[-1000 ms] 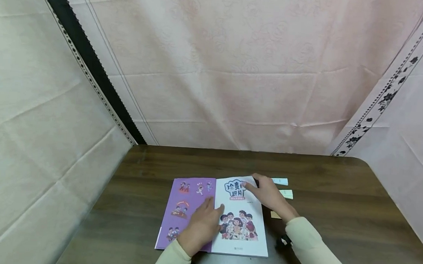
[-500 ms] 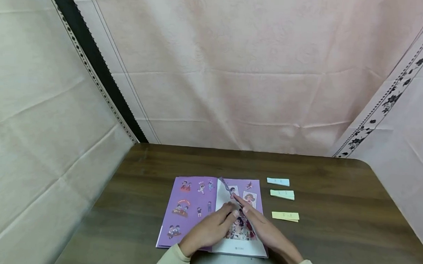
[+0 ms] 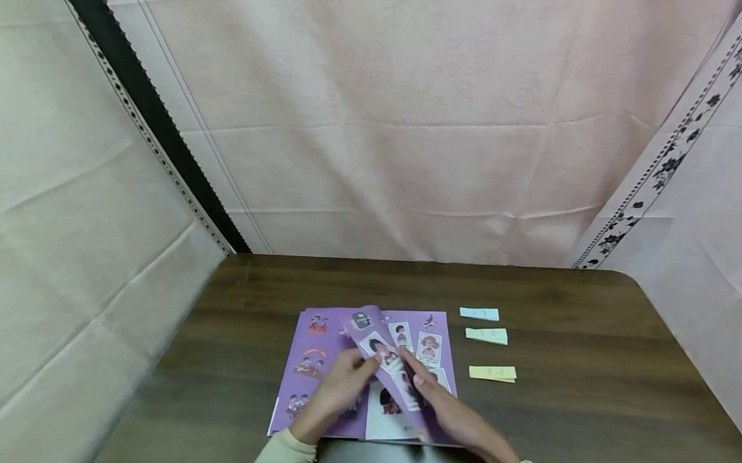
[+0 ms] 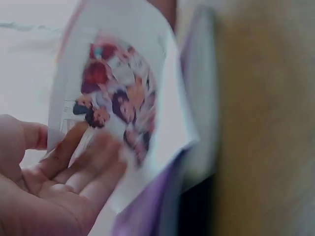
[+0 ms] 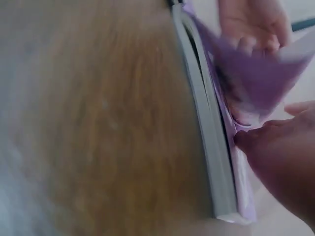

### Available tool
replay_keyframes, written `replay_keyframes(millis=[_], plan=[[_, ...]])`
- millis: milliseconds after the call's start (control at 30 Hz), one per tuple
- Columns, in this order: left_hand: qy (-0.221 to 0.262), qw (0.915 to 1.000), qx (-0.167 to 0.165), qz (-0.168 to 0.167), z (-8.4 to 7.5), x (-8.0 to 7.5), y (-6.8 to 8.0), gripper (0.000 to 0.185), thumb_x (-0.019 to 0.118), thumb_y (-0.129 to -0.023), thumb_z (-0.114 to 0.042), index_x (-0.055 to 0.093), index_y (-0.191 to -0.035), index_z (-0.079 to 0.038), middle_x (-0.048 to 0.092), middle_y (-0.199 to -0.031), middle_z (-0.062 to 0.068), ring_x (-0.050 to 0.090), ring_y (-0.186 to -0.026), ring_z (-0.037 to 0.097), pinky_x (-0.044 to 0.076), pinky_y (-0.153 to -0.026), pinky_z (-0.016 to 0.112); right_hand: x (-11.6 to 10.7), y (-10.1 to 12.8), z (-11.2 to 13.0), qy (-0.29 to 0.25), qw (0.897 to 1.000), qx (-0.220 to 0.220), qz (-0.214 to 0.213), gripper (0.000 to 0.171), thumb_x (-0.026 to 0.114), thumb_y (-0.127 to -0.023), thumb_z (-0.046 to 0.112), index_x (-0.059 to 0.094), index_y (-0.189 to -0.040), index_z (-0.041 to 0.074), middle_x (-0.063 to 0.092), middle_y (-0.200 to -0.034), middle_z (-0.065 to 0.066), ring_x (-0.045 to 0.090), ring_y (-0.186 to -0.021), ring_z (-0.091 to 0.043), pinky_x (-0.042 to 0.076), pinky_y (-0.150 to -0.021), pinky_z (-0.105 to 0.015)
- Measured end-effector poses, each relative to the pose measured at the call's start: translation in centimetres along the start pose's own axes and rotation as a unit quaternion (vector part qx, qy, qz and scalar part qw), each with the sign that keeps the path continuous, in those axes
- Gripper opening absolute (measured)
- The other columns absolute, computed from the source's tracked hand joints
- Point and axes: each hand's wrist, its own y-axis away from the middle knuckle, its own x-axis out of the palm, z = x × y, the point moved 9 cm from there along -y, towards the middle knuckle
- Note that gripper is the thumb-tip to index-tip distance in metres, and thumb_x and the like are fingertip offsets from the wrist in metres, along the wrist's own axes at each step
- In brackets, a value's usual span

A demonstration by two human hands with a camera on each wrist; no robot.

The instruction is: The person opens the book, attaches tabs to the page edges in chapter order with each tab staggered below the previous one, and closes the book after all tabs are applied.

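An open picture book (image 3: 292, 387) with purple pages lies on the table. One page (image 3: 385, 362), purple with framed pictures on one side, stands curled up over the middle of the book. My left hand (image 3: 338, 390) pinches this page by its edge, thumb on one face and fingers on the other. In the left wrist view the white face of the page (image 4: 115, 54) shows a printed group of cartoon people, with the left hand (image 4: 64, 182) around its edge. My right hand (image 3: 456, 411) rests on the right-hand purple page, fingers extended, close to the lifted page.
Right of the book lie small paper slips in a column: a blue slip (image 3: 479, 313), a green slip (image 3: 487, 335) and yellow slips (image 3: 492, 373). The wooden table (image 3: 589, 351) ends at a pale cloth curtain (image 3: 411, 157) behind; more cloth hangs at both sides.
The white title page has been lifted from the right and bent over leftward, baring a purple page with pictures. The left hand now grips it; the right hand has moved from the top corner down toward the front.
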Motion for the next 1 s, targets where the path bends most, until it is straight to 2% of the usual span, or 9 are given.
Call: replay_keyframes(millis=[100,133,233,367,533,667,767,900,1000], plan=[[0.038,0.9985,-0.031,-0.024,0.3,-3.3,0.2,0.037,0.064,-0.105,-0.021,0.069,-0.121,0.011,0.076,-0.096,0.01,0.071,-0.079,0.013,0.06,-0.075,0.029,1.4,-0.5,0.6,0.113,0.993,-0.015,0.019,0.063,0.028,-0.116,0.04,0.0,-0.171,0.025,-0.002,-0.177,-0.015,0.013,-0.159,-0.045,0.014,-0.123,-0.071],[0.047,0.9979,-0.035,-0.026,0.3,-4.4,0.2,0.038,0.065,-0.104,-0.02,0.067,-0.123,0.014,0.077,-0.099,0.012,0.073,-0.083,0.015,0.061,-0.08,0.031,2.0,-0.8,0.7,0.157,0.987,-0.02,0.026,0.066,0.03,-0.116,0.042,-0.001,-0.171,0.025,-0.001,-0.177,-0.014,0.008,-0.161,-0.042,0.012,-0.124,-0.07],[0.045,0.9975,-0.051,-0.021,0.5,-7.5,0.0,0.038,0.068,-0.103,-0.018,0.068,-0.119,0.016,0.078,-0.094,0.013,0.075,-0.079,0.017,0.063,-0.077,0.032,3.8,-1.4,1.3,0.251,0.967,-0.031,0.042,0.076,0.038,-0.113,0.051,-0.001,-0.171,0.024,0.0,-0.178,-0.011,0.005,-0.162,-0.037,0.006,-0.126,-0.065],[-0.009,0.9972,-0.073,-0.005,1.0,-10.7,-0.2,0.031,0.074,-0.1,-0.022,0.073,-0.1,0.009,0.075,-0.076,0.004,0.069,-0.064,0.012,0.059,-0.063,0.028,4.9,-2.0,1.5,0.318,0.947,-0.013,0.039,0.082,0.04,-0.108,0.064,0.004,-0.172,0.028,0.005,-0.178,-0.005,0.005,-0.163,-0.034,0.002,-0.127,-0.066],[-0.128,0.9868,-0.099,-0.009,2.1,-13.6,-0.6,0.027,0.079,-0.097,-0.024,0.074,-0.086,0.0,0.067,-0.067,-0.001,0.055,-0.059,0.011,0.047,-0.054,0.026,5.4,-2.4,1.1,0.347,0.937,0.017,0.038,0.086,0.038,-0.105,0.071,0.012,-0.171,0.024,0.007,-0.178,-0.001,0.004,-0.164,-0.032,0.001,-0.126,-0.068],[-0.211,0.9694,-0.122,-0.028,3.2,-14.9,-1.0,0.027,0.081,-0.095,-0.025,0.074,-0.078,-0.004,0.068,-0.067,0.002,0.05,-0.059,0.014,0.039,-0.053,0.027,5.6,-2.7,0.9,0.363,0.93,0.034,0.039,0.088,0.037,-0.104,0.074,0.022,-0.17,0.018,0.01,-0.178,-0.001,0.004,-0.164,-0.029,0.001,-0.127,-0.067],[-0.254,0.9559,-0.14,-0.041,4.1,-15.2,-0.9,0.03,0.083,-0.092,-0.027,0.072,-0.073,-0.007,0.068,-0.067,0.003,0.051,-0.06,0.015,0.035,-0.053,0.028,5.7,-2.8,0.9,0.377,0.925,0.037,0.046,0.085,0.038,-0.104,0.073,0.028,-0.168,0.017,0.013,-0.177,0.0,0.005,-0.164,-0.029,0.003,-0.127,-0.066],[-0.313,0.9389,-0.127,-0.064,4.5,-14.9,-0.7,0.034,0.085,-0.09,-0.028,0.064,-0.07,-0.009,0.062,-0.065,0.002,0.052,-0.059,0.016,0.035,-0.053,0.029,5.7,-2.9,0.9,0.414,0.908,0.037,0.058,0.078,0.043,-0.106,0.066,0.03,-0.168,0.021,0.016,-0.177,0.002,0.009,-0.164,-0.029,0.011,-0.127,-0.066],[-0.368,0.9211,-0.102,-0.076,4.0,-14.1,-0.5,0.032,0.085,-0.09,-0.027,0.064,-0.08,-0.006,0.059,-0.067,0.003,0.052,-0.058,0.017,0.038,-0.051,0.031,5.3,-3.0,1.0,0.449,0.89,0.037,0.066,0.073,0.049,-0.106,0.059,0.032,-0.168,0.023,0.02,-0.176,0.003,0.014,-0.163,-0.029,0.018,-0.126,-0.065]])
